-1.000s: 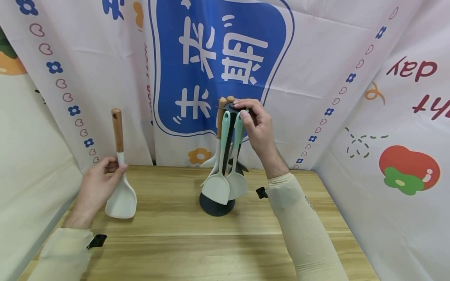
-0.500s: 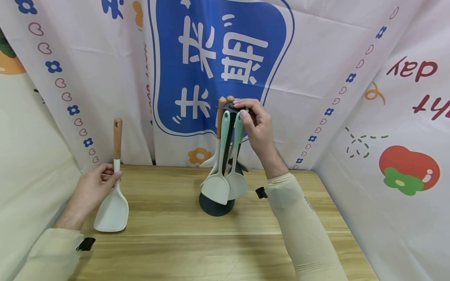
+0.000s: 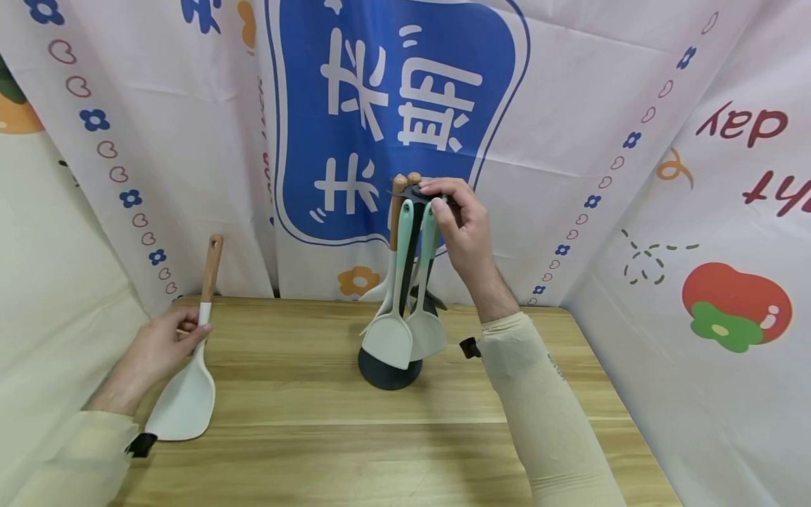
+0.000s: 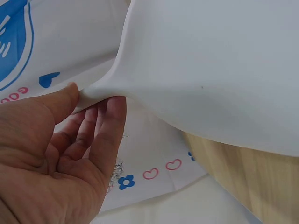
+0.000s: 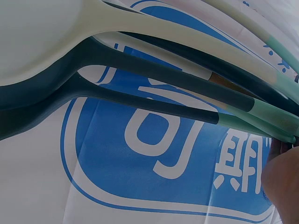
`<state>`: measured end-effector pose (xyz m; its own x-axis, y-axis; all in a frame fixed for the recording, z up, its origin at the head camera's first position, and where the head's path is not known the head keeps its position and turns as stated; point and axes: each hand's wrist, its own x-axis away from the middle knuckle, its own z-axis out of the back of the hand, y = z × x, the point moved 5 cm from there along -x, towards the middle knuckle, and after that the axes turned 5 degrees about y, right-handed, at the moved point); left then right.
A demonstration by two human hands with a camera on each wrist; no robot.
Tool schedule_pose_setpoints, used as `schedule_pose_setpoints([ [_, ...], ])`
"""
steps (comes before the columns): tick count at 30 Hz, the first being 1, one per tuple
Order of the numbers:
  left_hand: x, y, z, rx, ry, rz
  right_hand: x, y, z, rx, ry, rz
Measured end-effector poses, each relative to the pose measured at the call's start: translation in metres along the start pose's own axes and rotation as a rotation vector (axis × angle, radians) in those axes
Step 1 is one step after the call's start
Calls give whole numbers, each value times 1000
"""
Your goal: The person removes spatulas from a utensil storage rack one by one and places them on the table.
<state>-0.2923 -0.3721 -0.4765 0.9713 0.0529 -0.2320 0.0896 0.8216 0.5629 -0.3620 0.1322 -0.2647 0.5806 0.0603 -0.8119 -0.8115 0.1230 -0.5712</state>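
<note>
On the left of the head view, my left hand (image 3: 148, 352) pinches a white spatula (image 3: 184, 403) by its neck. The spatula has a wooden handle (image 3: 213, 264) pointing up and its broad blade hangs low; the left wrist view shows the thumb and fingers around the neck of the white blade (image 4: 201, 70). At the centre stands a dark utensil stand (image 3: 389, 373) hung with several utensils. My right hand (image 3: 470, 232) grips its top, the thumb beside a mint-green handle (image 3: 429, 229). Seen from the right wrist, part of the right hand (image 5: 282, 182) meets the gathered handle ends.
On the stand hang white turners (image 3: 388, 341) with mint-green handles, dark-headed utensils and wooden-handled ones. The wooden table (image 3: 304, 451) runs back to a printed cloth wall (image 3: 557, 91). Cloth also closes off the left and right sides.
My left hand has moved left and toward me, lowering the spatula, which now leans with its handle tilted right. The right hand and the utensil stand stay where they were.
</note>
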Motion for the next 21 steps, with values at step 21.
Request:
schedule_pose_setpoints([
  [21,1,-30,-14,-57,-155,29,0,1,-1,-13,2,7],
])
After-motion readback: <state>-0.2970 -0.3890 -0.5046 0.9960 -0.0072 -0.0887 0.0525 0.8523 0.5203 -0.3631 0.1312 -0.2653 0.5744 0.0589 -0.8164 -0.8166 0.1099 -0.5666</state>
